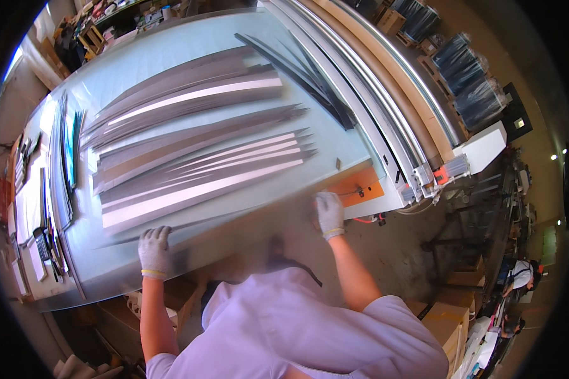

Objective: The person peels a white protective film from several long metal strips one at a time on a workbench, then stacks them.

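Note:
Both of my hands wear pale knitted gloves with a yellow cuff edge. Between them, along the table's near edge, stretches a long grey-brown strip of sheet material (246, 222), smeared by motion. My left hand (154, 254) is closed with bent fingers on the strip's left part. Closed at its right end is my right hand (329, 215), beside an orange plate (358, 187); its fingertips are partly hidden. Beyond the strip, stacks of similar long grey strips (202, 189) lie fanned on the pale glass-like tabletop (335, 148), some with shiny light faces.
A machine beam with long metal rollers (385, 69) borders the table's right side. Dark narrow bars (297, 82) lie near it. At the left are more strips (60, 164), papers and a calculator (42, 243). Cardboard boxes (455, 316) stand at lower right; other people (521, 276) are farther off.

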`<state>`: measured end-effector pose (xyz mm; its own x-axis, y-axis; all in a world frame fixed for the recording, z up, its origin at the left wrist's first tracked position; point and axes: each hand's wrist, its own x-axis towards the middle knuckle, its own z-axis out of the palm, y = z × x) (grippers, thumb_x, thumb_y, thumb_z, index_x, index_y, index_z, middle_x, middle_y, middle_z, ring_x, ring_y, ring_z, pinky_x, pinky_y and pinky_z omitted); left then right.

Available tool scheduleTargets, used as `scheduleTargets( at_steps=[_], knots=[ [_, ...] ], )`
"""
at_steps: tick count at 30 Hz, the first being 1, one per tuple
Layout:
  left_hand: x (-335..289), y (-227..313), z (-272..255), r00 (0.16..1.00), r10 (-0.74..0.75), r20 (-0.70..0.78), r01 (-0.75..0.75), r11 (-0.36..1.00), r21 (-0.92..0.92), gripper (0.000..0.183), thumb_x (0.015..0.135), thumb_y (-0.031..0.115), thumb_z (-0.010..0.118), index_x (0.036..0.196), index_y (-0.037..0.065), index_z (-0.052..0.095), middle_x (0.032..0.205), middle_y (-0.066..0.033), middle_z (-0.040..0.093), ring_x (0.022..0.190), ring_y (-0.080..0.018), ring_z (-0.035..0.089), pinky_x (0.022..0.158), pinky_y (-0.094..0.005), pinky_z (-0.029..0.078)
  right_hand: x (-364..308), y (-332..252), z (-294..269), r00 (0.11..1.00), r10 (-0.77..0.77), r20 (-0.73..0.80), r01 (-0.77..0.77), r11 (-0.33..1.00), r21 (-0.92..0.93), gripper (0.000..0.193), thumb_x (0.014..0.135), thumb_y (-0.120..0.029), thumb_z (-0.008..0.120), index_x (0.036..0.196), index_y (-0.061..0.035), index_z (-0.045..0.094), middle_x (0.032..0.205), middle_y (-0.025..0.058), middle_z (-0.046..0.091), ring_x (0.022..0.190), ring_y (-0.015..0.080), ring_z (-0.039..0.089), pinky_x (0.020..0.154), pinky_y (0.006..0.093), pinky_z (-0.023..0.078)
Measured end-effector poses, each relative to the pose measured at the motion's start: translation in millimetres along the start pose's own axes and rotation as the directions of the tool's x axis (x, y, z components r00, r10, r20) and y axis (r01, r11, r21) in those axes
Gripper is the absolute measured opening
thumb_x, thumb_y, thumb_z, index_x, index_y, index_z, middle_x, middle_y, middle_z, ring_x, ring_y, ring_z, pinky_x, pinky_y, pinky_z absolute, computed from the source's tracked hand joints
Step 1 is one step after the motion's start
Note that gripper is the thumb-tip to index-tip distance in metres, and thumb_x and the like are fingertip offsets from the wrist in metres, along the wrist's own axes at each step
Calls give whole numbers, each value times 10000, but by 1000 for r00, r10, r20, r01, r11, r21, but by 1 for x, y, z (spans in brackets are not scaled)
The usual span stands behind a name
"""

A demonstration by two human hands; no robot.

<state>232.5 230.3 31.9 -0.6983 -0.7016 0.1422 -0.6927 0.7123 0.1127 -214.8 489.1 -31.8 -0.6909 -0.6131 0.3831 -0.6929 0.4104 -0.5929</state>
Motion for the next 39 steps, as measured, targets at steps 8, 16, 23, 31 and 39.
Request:
scheduleTargets(
  at_steps=[8,16,23,31,39],
  knots=[
    [98,18,-40,953,-53,-299,71,996,49,384,860,-31,604,1217,77,695,1205,-126,712,1140,-364,648,1052,-475,486,74,101,-15,993,109,52,-104,991,-82,137,898,-149,683,983,-43,692,1030,171,675,984,387,638,875,483,506],
    [209,-41,22,904,-48,-425,105,988,112,371,911,29,583,1251,124,696,1282,-89,696,1196,-327,638,1078,-453,469,111,97,12,977,210,46,-178,908,-380,437,878,-167,744,1287,-57,637,1312,189,596,1174,403,574,1011,493,469],
    [220,-74,89,987,-55,-152,70,993,92,477,868,9,578,1315,147,671,1402,-110,626,1294,-358,573,1126,-472,432,116,104,20,971,237,39,-187,849,-494,424,902,-212,708,1310,-121,632,1303,157,610,1162,379,584,968,488,486],
    [204,-43,99,964,-223,-149,234,970,67,563,916,81,623,1470,150,554,1495,-118,557,1368,-332,519,1141,-473,412,128,135,17,966,257,4,-245,923,-296,330,906,-83,643,1233,-93,686,1193,172,658,1100,394,612,949,490,496],
    [189,103,107,1000,-10,23,10,1000,-22,728,894,244,721,1564,207,439,1626,-125,388,1506,-399,327,1235,-548,269,121,135,-6,960,-100,262,189,920,-344,300,896,-97,625,1187,-98,698,1293,113,651,1151,365,593,970,475,475]
  ],
)
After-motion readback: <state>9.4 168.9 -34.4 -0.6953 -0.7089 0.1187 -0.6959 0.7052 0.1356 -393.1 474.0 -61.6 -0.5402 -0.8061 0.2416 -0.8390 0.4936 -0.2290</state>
